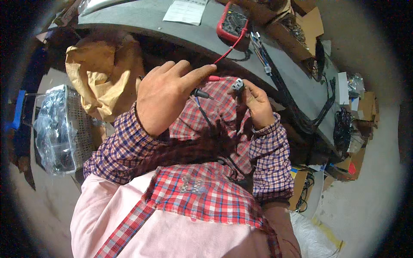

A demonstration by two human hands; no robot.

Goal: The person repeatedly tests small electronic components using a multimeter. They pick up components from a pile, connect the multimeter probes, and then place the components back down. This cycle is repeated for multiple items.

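Note:
My left hand [165, 94] is closed around two multimeter test probes. The red probe [215, 78] points toward the connector, its tip at or very near the connector's face; I cannot tell whether it touches. Lower down, the black probe [201, 93] has its bare metal tip apart from the connector. My right hand [259, 105] grips a grey power cord connector [237, 85], its slotted face turned up and toward the probes. A red-cased multimeter [232, 21] lies on the grey table, with a red lead running from it toward my left hand.
Black cables [284, 92] with bare wire ends lie along the right of the table [189, 36]. Beyond stands a cardboard box [310, 28] of small parts. A paper sheet [186, 10] lies at the back. At left are a brown paper bag [97, 79] and a plastic-lined basket [77, 124].

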